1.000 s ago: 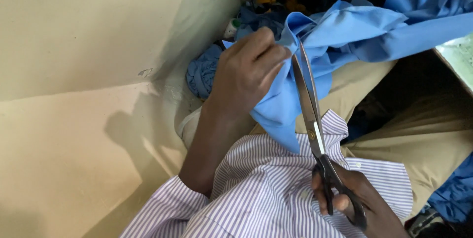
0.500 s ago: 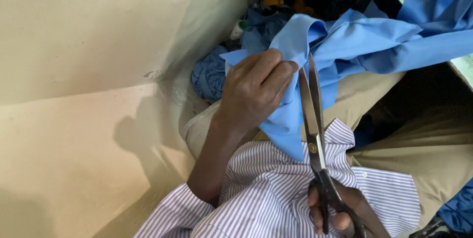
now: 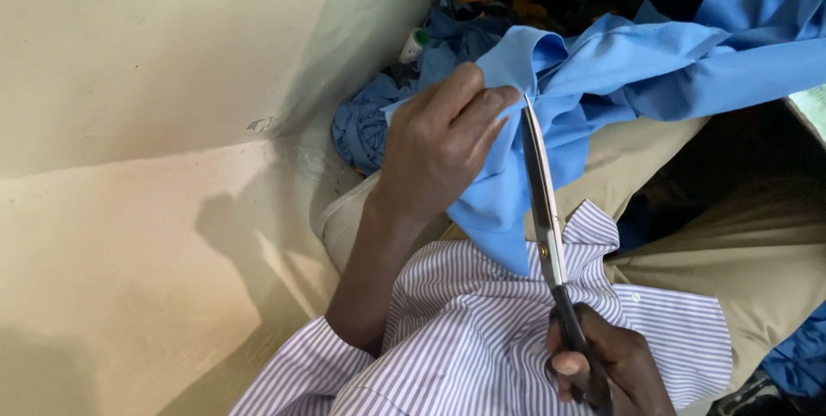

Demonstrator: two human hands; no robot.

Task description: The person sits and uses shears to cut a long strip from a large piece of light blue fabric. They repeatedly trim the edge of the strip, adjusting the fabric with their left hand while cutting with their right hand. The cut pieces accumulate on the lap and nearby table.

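My left hand pinches a fold of light blue cloth and holds it taut in the middle of the view. My right hand grips the dark handles of long steel scissors at the bottom. The blades look closed and run up along the edge of the blue cloth, their tip right by my left fingertips. Both arms wear a purple-and-white striped shirt.
A cream wall corner fills the left. A heap of darker blue fabric lies behind my left hand. Tan cloth spreads at the right, with more blue fabric at the bottom right corner. Dark clutter sits at the top.
The scissors' tip has moved up along the blue cloth toward my left fingers. My left hand keeps its hold on the fold.
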